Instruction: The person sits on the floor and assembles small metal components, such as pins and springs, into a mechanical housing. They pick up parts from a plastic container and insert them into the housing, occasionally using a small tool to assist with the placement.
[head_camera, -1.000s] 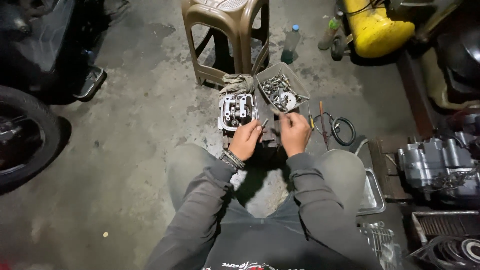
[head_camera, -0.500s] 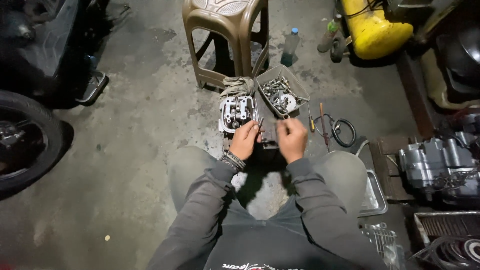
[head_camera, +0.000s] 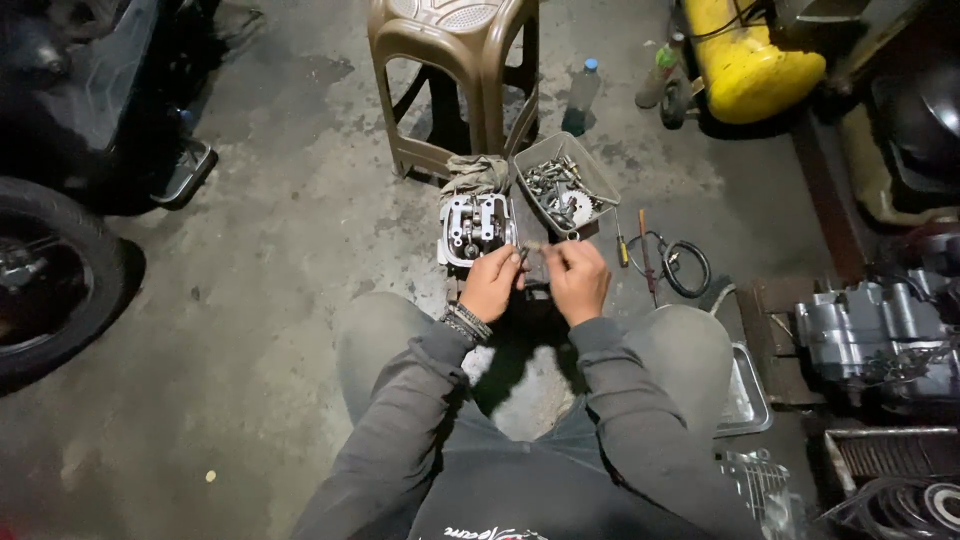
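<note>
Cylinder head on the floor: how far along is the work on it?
Done: the cylinder head is off an engine and lies on the concrete, with loose bolts and parts gathered in the grey tray. In hand: the left hand and right hand pinch a small part between them; what it is cannot be made out. Left: the screwdrivers lie unused, tray parts unfitted.

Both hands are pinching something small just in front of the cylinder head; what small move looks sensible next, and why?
Probably carry the small part forward onto the cylinder head. Left hand and right hand pinch it between them just short of the head, whose open top faces up. What the part is cannot be told.
</note>
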